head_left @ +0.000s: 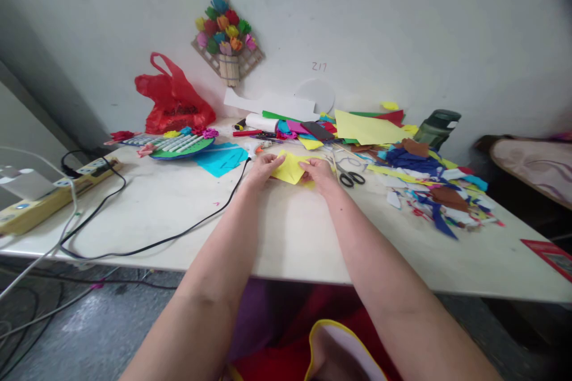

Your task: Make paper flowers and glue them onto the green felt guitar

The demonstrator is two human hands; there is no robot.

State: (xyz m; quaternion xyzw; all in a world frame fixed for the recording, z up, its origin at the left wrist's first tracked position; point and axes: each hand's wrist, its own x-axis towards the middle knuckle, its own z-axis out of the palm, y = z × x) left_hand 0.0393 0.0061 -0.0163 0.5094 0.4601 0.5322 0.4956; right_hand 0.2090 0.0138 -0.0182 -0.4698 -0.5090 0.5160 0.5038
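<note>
Between my two hands, a small piece of yellow paper [289,169] with creases is held just over the white table. My left hand [264,170] pinches its left edge, thumb on top. On the opposite edge, my right hand [320,174] grips the paper between thumb and fingers. Black-handled scissors [352,178] lie right beside my right hand, handles toward me. Behind my left hand is a glue gun [258,147], its black cord running left over the table. Blue paper [222,158] lies flat to the left of it.
A red plastic bag [175,98] and a decorated green disc [183,147] stand back left, near a yellow power strip [58,190]. Coloured paper sheets [366,127] pile up at the back. Paper scraps [447,196] and a dark green bottle [438,128] are at right.
</note>
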